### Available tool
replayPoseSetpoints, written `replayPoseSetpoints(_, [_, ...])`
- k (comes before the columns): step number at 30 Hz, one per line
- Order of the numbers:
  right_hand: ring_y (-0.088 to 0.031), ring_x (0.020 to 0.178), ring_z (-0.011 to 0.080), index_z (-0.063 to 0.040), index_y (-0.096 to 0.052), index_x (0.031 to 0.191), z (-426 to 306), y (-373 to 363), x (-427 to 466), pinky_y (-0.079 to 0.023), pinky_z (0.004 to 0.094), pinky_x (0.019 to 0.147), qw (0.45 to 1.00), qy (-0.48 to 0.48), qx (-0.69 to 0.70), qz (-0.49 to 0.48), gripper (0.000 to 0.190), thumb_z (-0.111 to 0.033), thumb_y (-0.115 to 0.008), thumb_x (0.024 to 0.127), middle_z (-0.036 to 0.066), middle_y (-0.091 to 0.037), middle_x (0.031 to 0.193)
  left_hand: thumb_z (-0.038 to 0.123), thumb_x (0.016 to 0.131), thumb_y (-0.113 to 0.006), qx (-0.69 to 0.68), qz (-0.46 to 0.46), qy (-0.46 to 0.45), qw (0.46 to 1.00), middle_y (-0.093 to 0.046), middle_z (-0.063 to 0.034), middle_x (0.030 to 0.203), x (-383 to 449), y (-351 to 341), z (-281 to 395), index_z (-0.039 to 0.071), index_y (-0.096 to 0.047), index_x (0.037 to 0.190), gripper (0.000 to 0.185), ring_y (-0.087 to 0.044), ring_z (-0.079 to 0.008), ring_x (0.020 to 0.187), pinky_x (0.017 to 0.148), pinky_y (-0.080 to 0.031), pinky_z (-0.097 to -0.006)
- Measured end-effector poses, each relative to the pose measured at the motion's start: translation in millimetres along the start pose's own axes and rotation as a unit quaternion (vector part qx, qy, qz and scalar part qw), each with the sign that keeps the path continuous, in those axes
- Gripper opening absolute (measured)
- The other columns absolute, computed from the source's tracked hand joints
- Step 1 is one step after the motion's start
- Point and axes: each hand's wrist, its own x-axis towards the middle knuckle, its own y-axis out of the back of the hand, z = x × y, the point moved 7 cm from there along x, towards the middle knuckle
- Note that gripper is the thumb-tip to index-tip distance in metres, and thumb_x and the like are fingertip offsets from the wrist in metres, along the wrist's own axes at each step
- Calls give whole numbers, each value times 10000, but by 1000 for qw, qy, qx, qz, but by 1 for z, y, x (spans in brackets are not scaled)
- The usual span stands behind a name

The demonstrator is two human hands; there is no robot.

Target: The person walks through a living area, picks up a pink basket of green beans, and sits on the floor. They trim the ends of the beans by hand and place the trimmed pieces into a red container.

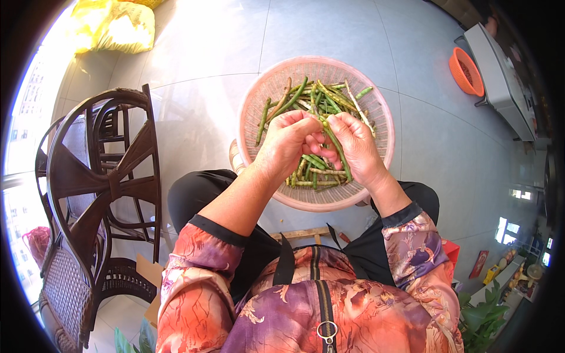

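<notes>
My left hand (295, 134) and my right hand (358, 140) meet above a round pink plastic basket (318, 204). A green bean pod (339, 148) runs down from the pinched fingertips, with its lower end near the basket's front. My right thumb presses on its upper part, where small yellow-green beans show at the opened pod. The left thumb and forefinger pinch at that same end; what exactly they grip is partly hidden. Beneath both hands, many loose bean pods (335, 99), green, yellowish and brown, lie in the basket.
Dark rattan chairs (114, 185) stand at the left by a bright window. A yellow bag (112, 26) sits at the upper left. On the right, an orange basket (467, 72) rests near a white appliance or cabinet (499, 79). Potted leaves (483, 311) rise at the lower right.
</notes>
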Motion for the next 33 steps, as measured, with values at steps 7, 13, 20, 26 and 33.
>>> replayPoseSetpoints(7, [-572,691,57,-27,-590,1011,-13,-2,3,-492,213,587,989,132,-61,-12,135,-144,-563,949,3,-613,805,26,850,-560,9,-8,0,1000,-581,-80,670,1,1,-3,-14,-553,787,74,-561,-136,515,611,-605,-387])
replayPoseSetpoints(13, [-569,790,45,-14,-621,987,-16,7,2,-484,211,701,978,124,-168,13,123,-110,-555,947,-12,-623,825,25,848,-555,55,18,2,998,-583,-77,660,-4,0,0,-15,-557,775,83,-583,-140,534,614,-606,-387])
replayPoseSetpoints(20, [-588,800,55,-2,-630,997,-23,3,-1,-493,212,712,960,195,-202,12,115,-79,-574,932,-5,-638,845,50,841,-580,52,14,4,999,-549,-48,634,-1,1,-1,-9,-555,772,95,-540,-112,508,607,-604,-371])
replayPoseSetpoints(26, [-624,765,87,-2,-623,1020,-25,8,-1,-506,242,633,941,206,-269,7,122,-43,-588,910,32,-655,843,43,849,-586,78,4,14,997,-544,-38,635,-2,-3,-2,0,-555,793,77,-527,-99,503,598,-598,-360])
replayPoseSetpoints(33, [-633,695,323,-8,-601,976,-43,-10,-15,-509,357,611,787,356,-503,37,109,-15,-581,869,160,-636,822,47,851,-589,87,-2,10,996,-550,-41,646,0,-2,-5,0,-555,795,81,-522,-91,491,584,-598,-360])
